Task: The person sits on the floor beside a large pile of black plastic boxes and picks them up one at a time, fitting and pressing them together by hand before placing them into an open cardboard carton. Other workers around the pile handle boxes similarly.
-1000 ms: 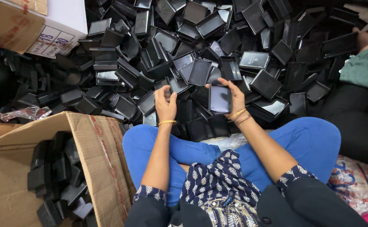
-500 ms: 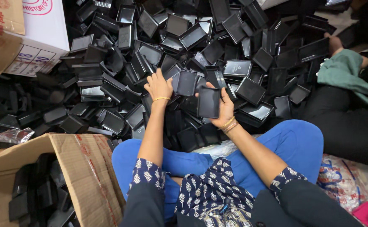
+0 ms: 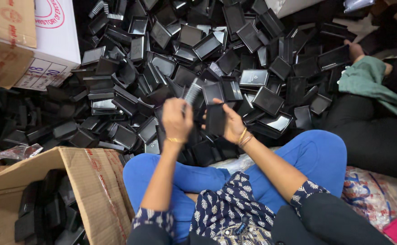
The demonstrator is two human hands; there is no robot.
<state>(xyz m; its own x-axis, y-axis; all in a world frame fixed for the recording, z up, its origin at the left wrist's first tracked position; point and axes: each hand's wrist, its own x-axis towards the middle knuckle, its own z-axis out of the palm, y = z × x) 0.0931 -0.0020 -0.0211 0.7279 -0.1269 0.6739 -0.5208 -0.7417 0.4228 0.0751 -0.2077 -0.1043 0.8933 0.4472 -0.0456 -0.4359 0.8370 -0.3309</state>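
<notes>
The person is sitting cross-legged on the floor, working over a large heap of black rectangular plastic tray-like cases (image 3: 253,50).

The right hand (image 3: 231,123) is grasping a flat black rectangular plastic case (image 3: 215,119), held upright just right of frame centre, above the near edge of the heap. The left hand (image 3: 176,119) is clenched around a small grey ribbed comb-like insert (image 3: 192,92), which projects toward 1 o'clock from the fist. Insert and case are close together; whether they are touching cannot be told.

For a clean fit, the case should probably be kept steady by its edges while the insert is aligned square to it, with fingers clear of the opening.

Packages and labels:
- At 8 o'clock, an open brown corrugated cardboard box (image 3: 94,181) with red printing on its flap is holding more black cases.
- At 10 o'clock, a white carton (image 3: 55,41) is bearing a red round stamp and a pale label panel with blue marks.
- At 11 o'clock, a plain brown carton (image 3: 3,41) is overlapping the white one.
- At 4 o'clock, a patterned printed sack (image 3: 375,190) is lying beside the knee.

At 2 o'clock, another person's hand (image 3: 355,50) is resting among the cases.
</notes>
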